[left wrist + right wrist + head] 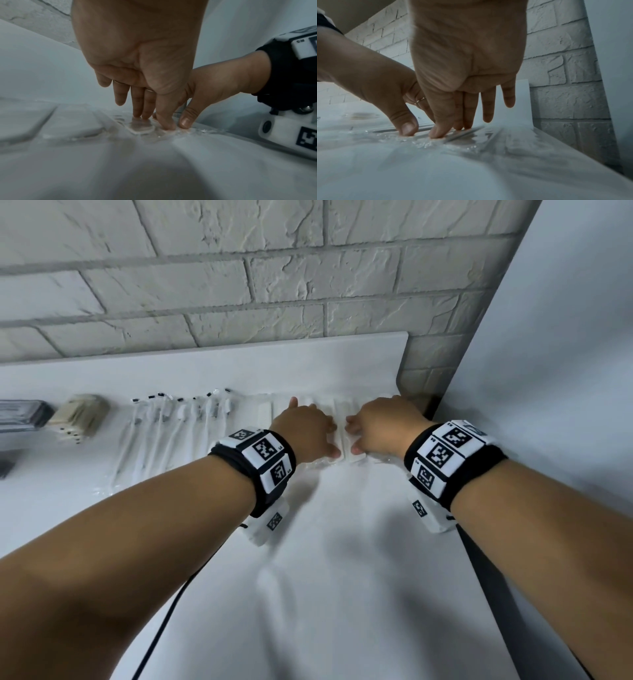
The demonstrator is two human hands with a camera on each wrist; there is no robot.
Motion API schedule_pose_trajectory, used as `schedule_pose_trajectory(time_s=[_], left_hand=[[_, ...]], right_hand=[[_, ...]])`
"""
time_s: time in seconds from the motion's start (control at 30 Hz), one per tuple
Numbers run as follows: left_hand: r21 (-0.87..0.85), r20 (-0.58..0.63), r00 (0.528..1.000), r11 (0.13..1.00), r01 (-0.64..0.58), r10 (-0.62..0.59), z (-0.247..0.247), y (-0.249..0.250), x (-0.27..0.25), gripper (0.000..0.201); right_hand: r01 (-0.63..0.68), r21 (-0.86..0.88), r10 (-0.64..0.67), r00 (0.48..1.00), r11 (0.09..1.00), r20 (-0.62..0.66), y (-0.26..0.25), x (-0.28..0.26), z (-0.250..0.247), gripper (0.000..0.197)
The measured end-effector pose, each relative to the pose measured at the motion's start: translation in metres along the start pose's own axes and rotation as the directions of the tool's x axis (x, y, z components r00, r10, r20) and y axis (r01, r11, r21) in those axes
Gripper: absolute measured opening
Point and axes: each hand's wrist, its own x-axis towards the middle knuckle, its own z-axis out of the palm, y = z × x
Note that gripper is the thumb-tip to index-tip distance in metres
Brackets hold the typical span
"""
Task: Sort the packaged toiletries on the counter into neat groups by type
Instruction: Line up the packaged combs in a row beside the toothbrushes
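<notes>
Several clear-wrapped toothbrushes (171, 433) lie side by side on the white counter (342, 577). To their right, flat white packets in clear wrap (343, 440) lie in a row near the back wall. My left hand (308, 433) and right hand (376, 428) lie on these packets, thumbs almost touching. In the left wrist view my left hand (150, 119) presses straight fingers onto a wrapped white packet (142, 127). The right hand (450, 129) does the same on the shiny wrappers (479, 136) in the right wrist view. Both hands hide most of the packets under them.
A beige plug-like block (80, 416) and a dark flat object (20, 414) sit at the far left. A brick wall (274, 285) backs the counter, and a plain wall (555, 371) closes the right side. A black cable (161, 621) hangs off the front left.
</notes>
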Motion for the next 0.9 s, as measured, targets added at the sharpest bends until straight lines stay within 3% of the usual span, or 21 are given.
schedule_pose_trajectory(time_s=[0.27, 0.43, 0.57, 0.67, 0.8, 0.9], left_hand=[[-0.060, -0.038, 0.998, 0.997, 0.056, -0.059, -0.006, -0.024, -0.004, 0.060], [-0.038, 0.005, 0.999, 0.998, 0.047, -0.047, 0.001, -0.032, -0.010, 0.061], [-0.042, -0.019, 1.000, 0.999, 0.021, -0.022, 0.006, -0.035, -0.009, 0.064], [0.000, -0.060, 0.996, 0.997, 0.073, -0.072, -0.001, -0.047, -0.013, 0.061], [0.115, 0.019, 0.994, 0.987, 0.109, -0.112, -0.002, -0.058, -0.022, 0.058], [0.062, 0.029, 0.995, 0.994, 0.093, -0.095, 0.002, -0.057, -0.028, 0.057]], right_hand=[[-0.004, 0.087, 0.007, 0.999, 0.996, -0.035, -0.003, 0.002, -0.007, 0.042], [0.057, 0.023, -0.057, 0.998, 0.998, -0.025, -0.026, 0.010, -0.009, 0.040], [0.064, 0.028, -0.063, 0.997, 0.998, -0.035, -0.032, 0.012, -0.011, 0.037], [0.080, 0.004, -0.080, 0.996, 0.997, -0.036, -0.039, 0.016, -0.013, 0.038], [0.092, 0.011, -0.092, 0.996, 0.996, -0.010, -0.049, 0.023, -0.009, 0.041], [0.097, -0.004, -0.097, 0.995, 0.995, -0.009, -0.051, 0.025, -0.006, 0.039]])
